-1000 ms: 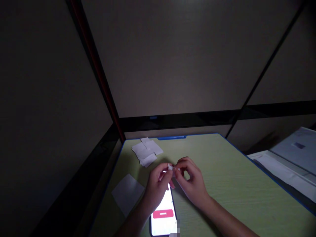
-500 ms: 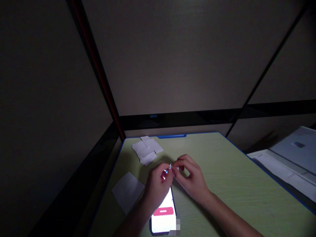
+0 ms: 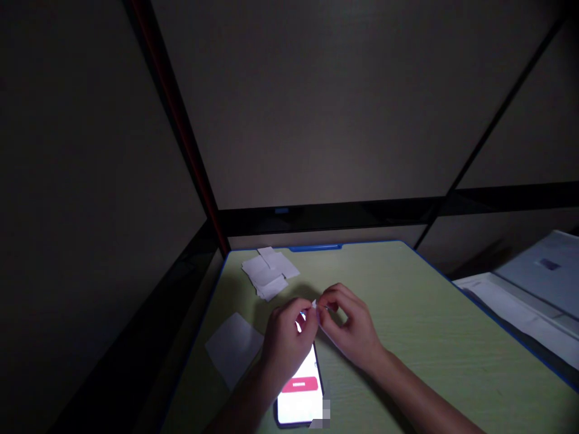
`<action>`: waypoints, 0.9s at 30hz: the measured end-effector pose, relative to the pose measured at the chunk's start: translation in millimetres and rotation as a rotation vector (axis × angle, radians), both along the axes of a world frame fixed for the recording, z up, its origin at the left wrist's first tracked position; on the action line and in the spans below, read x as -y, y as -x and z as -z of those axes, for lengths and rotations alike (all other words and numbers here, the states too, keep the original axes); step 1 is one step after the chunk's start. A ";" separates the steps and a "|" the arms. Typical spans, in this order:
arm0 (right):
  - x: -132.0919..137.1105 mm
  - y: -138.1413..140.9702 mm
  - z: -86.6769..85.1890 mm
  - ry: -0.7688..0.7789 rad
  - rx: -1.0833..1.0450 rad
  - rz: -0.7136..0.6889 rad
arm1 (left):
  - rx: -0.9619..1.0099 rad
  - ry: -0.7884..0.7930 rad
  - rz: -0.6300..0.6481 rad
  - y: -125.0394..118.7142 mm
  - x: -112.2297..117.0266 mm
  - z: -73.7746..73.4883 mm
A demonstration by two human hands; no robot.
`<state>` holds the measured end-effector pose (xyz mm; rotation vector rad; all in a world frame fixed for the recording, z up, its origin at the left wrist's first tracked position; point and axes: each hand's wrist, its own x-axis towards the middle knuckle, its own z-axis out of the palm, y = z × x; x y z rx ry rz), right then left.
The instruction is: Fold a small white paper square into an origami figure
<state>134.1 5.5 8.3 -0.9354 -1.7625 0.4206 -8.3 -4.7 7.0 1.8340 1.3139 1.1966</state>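
Pinching a small folded paper [image 3: 314,305] near the phone's [image 3: 299,405] far end: left hand [image 3: 289,331] and right hand [image 3: 350,322] are gripping opposite sides, equally near. Visible tip is pointing away from phone; long axis unclear. Loose sheet [image 3: 233,346] is lying left of phone, paper stack [image 3: 266,274] beyond it, leftward.

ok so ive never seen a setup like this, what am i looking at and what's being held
No robot here: these are a person's own bare hands, seen by a camera worn on the head, looking forward and down. The left hand and right hand meet above a green table, holding a small white piece, apparently paper, at their fingertips. On the table, a lit phone lies partly hidden behind the left hand; to the left are a white sheet and, farther back, a paper pile.
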 end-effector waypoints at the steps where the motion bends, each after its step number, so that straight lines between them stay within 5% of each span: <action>1: 0.1 -0.1 0.2 0.003 0.007 0.000 | -0.019 -0.010 -0.005 0.2 0.3 -0.6; 27: -0.9 -1.5 -0.2 0.020 0.033 0.029 | -0.198 -0.120 -0.071 5.7 -3.6 -0.6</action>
